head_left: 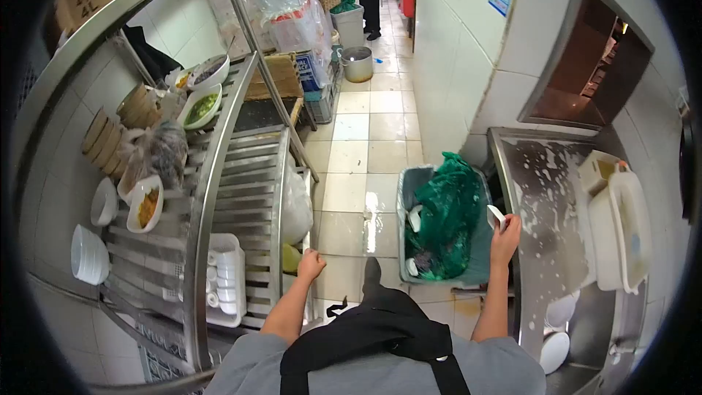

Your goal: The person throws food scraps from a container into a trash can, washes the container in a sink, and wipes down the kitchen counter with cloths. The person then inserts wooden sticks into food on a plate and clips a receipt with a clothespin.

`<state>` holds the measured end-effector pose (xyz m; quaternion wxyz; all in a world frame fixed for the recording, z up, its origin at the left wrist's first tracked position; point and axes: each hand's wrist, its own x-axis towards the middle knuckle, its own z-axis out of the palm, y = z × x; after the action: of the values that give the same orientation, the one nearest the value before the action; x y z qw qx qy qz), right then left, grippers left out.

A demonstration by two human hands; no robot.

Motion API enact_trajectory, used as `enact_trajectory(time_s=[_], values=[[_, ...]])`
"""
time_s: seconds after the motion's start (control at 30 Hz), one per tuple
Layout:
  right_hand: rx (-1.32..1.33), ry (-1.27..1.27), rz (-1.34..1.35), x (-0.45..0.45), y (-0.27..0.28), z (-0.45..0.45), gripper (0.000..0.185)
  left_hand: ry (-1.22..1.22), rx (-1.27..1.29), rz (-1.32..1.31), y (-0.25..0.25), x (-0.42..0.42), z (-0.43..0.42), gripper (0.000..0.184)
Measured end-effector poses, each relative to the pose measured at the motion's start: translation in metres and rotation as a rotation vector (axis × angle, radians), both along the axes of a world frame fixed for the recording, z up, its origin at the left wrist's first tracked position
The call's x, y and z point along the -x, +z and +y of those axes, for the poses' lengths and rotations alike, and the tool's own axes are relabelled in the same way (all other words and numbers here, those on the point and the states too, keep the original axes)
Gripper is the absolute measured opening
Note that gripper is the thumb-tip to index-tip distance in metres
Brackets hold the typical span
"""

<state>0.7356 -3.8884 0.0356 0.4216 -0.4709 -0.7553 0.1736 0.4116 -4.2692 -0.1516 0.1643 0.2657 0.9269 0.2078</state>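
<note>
The right hand [505, 240] holds a small white dish [493, 214], with the thumb and fingers pinched at its lower edge. The dish is in the air, tilted on its side, and from above it appears between the right rim of the grey bin [403, 252] and the left edge of the steel worktop [541, 201]. The left hand [312, 266] is beside the front edge of the slatted rack [252, 174], fingers curled in; nothing shows in it, though I cannot tell whether it is quite empty.

The dish looks thin-walled and stiff, so it should be light enough for one hand — whether it is ceramic or plastic I cannot tell. If ceramic, its rim could chip against the worktop's metal edge. The worktop is spotted with foam or water, so a wet dish may well be slippery; a pinch with the thumb on one face and several fingers behind would be safer than fingertips alone.

Green netting [446, 212] bulges over the bin's far edge and looks soft and slack. White plates [555, 352] lie in the sink at the worktop's near end.
</note>
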Motion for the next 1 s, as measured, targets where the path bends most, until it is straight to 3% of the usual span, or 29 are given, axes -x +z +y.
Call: enact_trajectory(time_s=[0.17, 0.3, 0.37, 0.43, 0.53, 0.67, 0.83, 1.0], values=[[0.107, 0.083, -0.048, 0.125, -0.035, 0.048, 0.02, -0.098, -0.005, -0.059, -0.003, 0.109, 0.073, 0.028], [0.178, 0.36, -0.027, 0.243, -0.038, 0.09, 0.019, -0.185, -0.007, -0.08, 0.023, 0.19, 0.124, 0.027], [0.161, 0.476, -0.003, 0.307, -0.034, 0.103, 0.021, -0.185, -0.104, -0.127, 0.014, 0.223, 0.136, 0.028], [0.181, 0.588, 0.024, 0.365, -0.02, 0.111, 0.023, -0.022, -0.263, -0.249, 0.023, 0.242, 0.146, 0.029], [0.191, 0.676, 0.106, 0.438, -0.015, 0.125, 0.024, -0.04, -0.078, -0.242, -0.014, 0.272, 0.134, 0.03], [0.174, 0.642, 0.047, 0.486, -0.031, 0.158, 0.022, -0.073, 0.124, -0.531, -0.084, 0.323, 0.119, 0.023], [0.316, 0.369, -0.156, 0.485, -0.113, 0.213, 0.024, -0.298, 0.125, -0.493, -0.075, 0.426, 0.213, 0.022], [0.587, -0.016, -0.44, 0.445, -0.188, 0.231, 0.025, -0.314, 0.058, -0.366, -0.078, 0.543, 0.357, 0.022]])
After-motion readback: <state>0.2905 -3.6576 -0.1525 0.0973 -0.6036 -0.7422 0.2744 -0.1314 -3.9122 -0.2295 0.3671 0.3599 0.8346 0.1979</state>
